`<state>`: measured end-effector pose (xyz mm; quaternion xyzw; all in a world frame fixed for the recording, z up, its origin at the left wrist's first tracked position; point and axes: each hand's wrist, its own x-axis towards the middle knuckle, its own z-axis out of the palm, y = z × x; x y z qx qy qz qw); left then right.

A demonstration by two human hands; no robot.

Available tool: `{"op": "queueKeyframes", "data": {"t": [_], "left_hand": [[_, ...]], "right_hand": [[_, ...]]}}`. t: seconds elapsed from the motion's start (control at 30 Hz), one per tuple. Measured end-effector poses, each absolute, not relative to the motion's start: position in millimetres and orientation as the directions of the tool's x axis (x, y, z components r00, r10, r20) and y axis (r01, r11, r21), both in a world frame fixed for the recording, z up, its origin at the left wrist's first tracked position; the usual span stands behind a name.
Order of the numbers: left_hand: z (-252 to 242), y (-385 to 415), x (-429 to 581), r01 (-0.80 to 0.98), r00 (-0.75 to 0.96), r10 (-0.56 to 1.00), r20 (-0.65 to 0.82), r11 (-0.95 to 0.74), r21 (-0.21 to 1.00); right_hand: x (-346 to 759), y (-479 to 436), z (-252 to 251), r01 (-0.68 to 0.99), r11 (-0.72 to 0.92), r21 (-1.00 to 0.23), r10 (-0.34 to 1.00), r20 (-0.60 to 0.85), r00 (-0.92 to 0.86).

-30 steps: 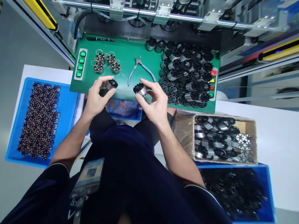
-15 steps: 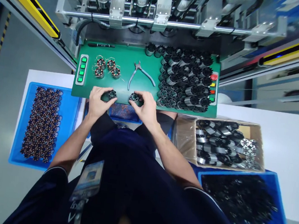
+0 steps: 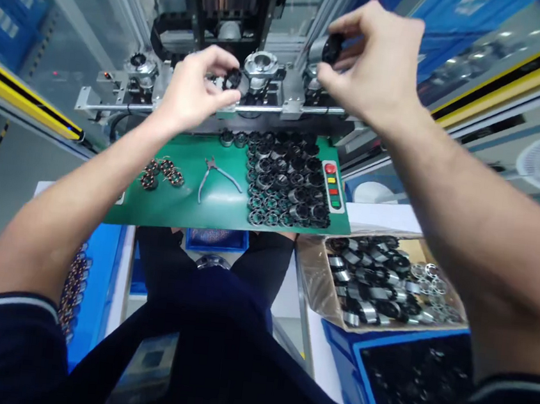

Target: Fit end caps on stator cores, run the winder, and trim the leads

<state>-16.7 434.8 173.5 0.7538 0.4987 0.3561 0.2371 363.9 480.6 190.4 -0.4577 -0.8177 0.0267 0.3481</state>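
Both hands have lifted off the green mat (image 3: 174, 198) and now hang up in front of the machine (image 3: 223, 4). My left hand (image 3: 192, 88) pinches a black stator core (image 3: 233, 78) at the fingertips (image 3: 220, 58), closed on it but not clenched. My right hand (image 3: 374, 59) grips another core (image 3: 333, 48) the same way, its fingers (image 3: 352, 34) curled around the part and hiding much of it. Both cores are in the air, well above the mat, the left one just beside a steel chuck (image 3: 261, 69). Below, pliers (image 3: 217, 180) lie on the mat between wound coils (image 3: 162, 172) and stacked cores (image 3: 282, 181).
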Motion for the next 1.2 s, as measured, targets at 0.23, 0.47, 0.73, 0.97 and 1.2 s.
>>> {"op": "queueKeyframes", "data": {"t": [0.23,0.47,0.73,0.97,1.2], "left_hand": [[201.2,568.1,58.2,0.789,0.195,0.950,0.243,-0.299,0.537],[185.4,598.2,59.6,0.828,0.246,0.955,0.168,-0.297,0.476],[202.7,605.0,63.5,0.861,0.406,0.910,0.085,-0.412,0.299],[217.5,603.8,73.7,0.874,0.426,0.904,0.047,-0.424,0.236],[210.7,602.8,64.6,0.879,0.429,0.900,0.080,-0.436,0.193]], "right_hand": [[400.2,618.1,184.8,0.878,0.406,-0.253,0.866,0.414,-0.281],[420.1,646.7,191.7,0.861,0.454,-0.228,0.886,0.219,-0.409],[429.6,686.7,204.8,0.764,0.494,-0.415,0.855,0.070,-0.514],[451.8,742.6,193.6,0.596,0.755,-0.275,0.629,0.042,-0.777],[442.9,744.5,175.4,0.630,0.715,-0.304,0.687,0.137,-0.714]]}}
